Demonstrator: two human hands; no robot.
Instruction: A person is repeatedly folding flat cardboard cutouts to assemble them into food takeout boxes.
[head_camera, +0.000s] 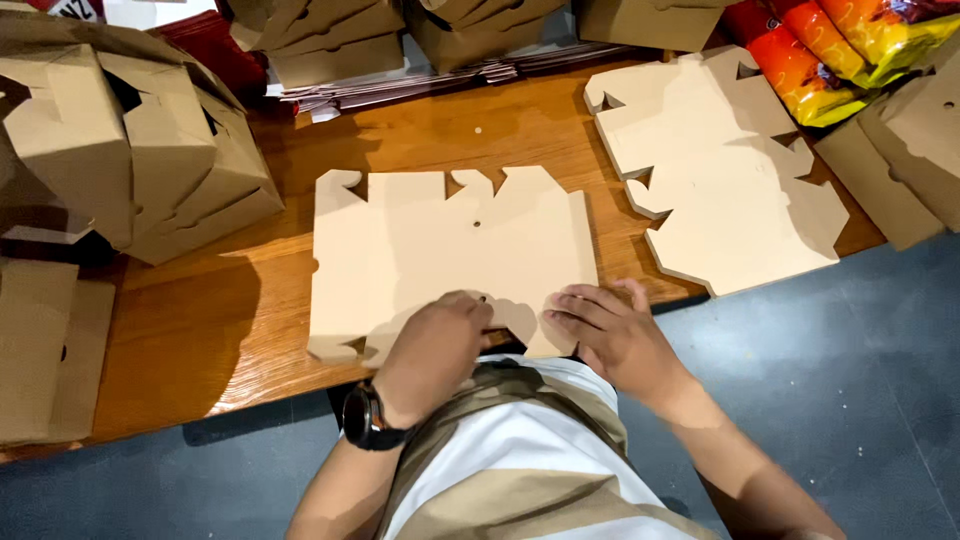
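I see a flat cardboard blank (450, 255) lying on the wooden surface (200, 330), its near edge level with the surface's front edge, right in front of me. Both hands are on that near edge. My left hand (432, 352), with a black watch (368, 418) on the wrist, is curled over the cut-out flap at the bottom middle of the blank, fingers bent down onto the card; its grip looks narrow, pressing or pinching the flap, though I cannot tell whether the fingers go under the edge. My right hand (612, 335) lies flatter, fingers spread and resting on the bottom right corner of the blank, holding it down rather than clasping it.

I judge the step in hand to be the first fold of the near flaps: the blank is otherwise flat, with no side raised yet. The next move calls for keeping the sheet pinned with the right hand while the left lifts the flap along its crease, square to the edge, so the tabs meet their slots.

A stack of flat blanks (725, 175) lies to the right, well apart from my hands. Folded boxes (140, 150) are piled at the left and along the far edge, and orange snack bags (830, 50) sit at the far right corner.
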